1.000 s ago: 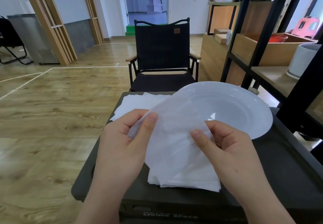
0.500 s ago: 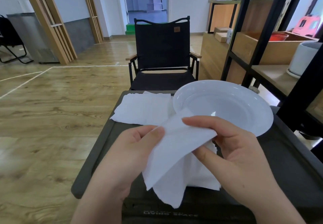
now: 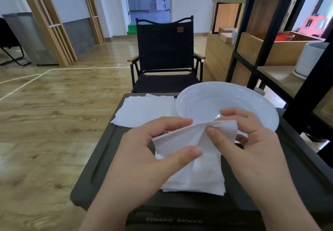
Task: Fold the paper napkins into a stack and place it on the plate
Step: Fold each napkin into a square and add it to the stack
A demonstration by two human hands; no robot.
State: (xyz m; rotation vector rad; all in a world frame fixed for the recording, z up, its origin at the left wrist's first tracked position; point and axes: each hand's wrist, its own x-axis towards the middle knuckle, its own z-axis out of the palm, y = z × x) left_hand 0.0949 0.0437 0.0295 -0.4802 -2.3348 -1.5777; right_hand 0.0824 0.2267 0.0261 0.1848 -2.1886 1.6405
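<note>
Dark table (image 3: pixel 108 160) — plate (image 3: pixel 255 102), loose napkins (image 3: pixel 144 111), seemingly 1 folded stack (image 3: pixel 198 180).

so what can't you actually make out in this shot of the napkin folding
- Head view: how many sheets the folded stack holds; the held napkin and left hand cover it.
- Plate: near rim hidden behind the right hand.
- Lettering on the table front edge: too blurred to read.

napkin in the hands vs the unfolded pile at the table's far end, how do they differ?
The held napkin is lifted, pinched by the left hand and right hand; the far pile lies untouched on the table. The held napkin is doubled over and creased; the far pile is spread flat. Both are white paper.
</note>
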